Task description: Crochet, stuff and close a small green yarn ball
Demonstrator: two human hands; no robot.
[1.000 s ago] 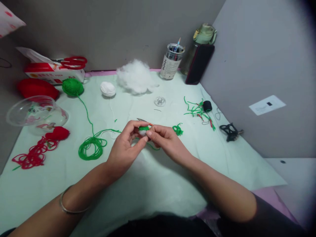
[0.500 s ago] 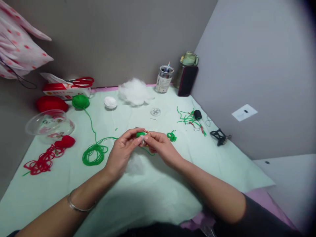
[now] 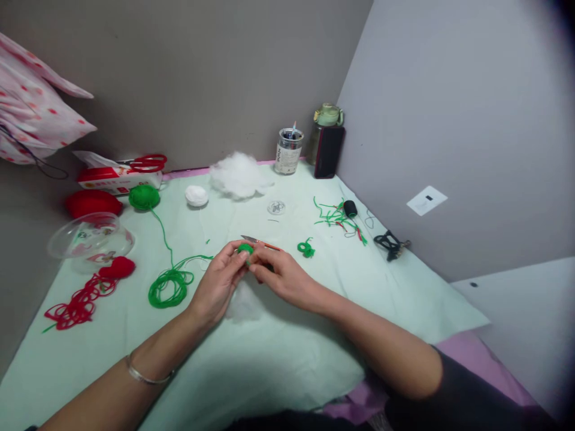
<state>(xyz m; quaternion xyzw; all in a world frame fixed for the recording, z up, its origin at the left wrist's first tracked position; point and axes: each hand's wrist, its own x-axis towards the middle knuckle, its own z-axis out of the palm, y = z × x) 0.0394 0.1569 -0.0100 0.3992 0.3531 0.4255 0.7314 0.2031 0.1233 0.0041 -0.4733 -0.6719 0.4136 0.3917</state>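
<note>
My left hand and my right hand meet over the pale green cloth, both pinched on a small green crocheted piece. A thin hook with an orange handle sticks out behind the fingers. Green yarn runs from the piece to a loose green coil and on to a green yarn ball. A small tuft of white stuffing lies on the cloth just under my hands. A metal bangle sits on my left wrist.
A small green crocheted bit lies right of my hands. Far side: white stuffing pile, white yarn ball, pen jar, bottle. Left: red yarn tangle, clear bowl, red scissors on a tissue box. Right: green scraps, black spool.
The view lifted and pulled back, so the desk looks smaller. A tuft of white stuffing that was at my fingers now lies on the cloth. Both hands stay on the green piece.
</note>
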